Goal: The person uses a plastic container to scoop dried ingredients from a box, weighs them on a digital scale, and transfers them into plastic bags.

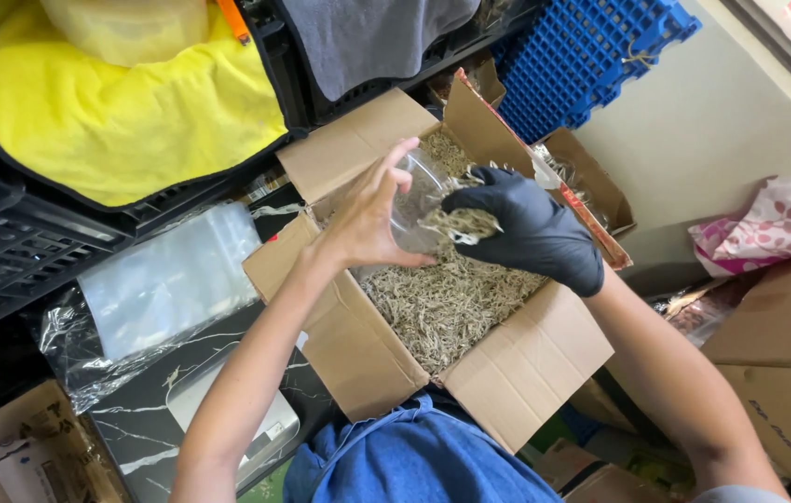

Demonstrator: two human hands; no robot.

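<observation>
We find our bare left hand (368,219) gripping a clear plastic container (417,200) above the open cardboard box (507,359). Our black-gloved right hand (531,231) is closed on a clump of dried small fish (461,224) at the container's mouth.

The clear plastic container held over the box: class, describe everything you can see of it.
The clear plastic container looks like thin, see-through plastic with a rounded rim. It is tilted above the open cardboard box of small dried fish. The bare left hand grips its side; the black-gloved right hand presses a clump of fish at its mouth. Its full shape is hidden.
</observation>
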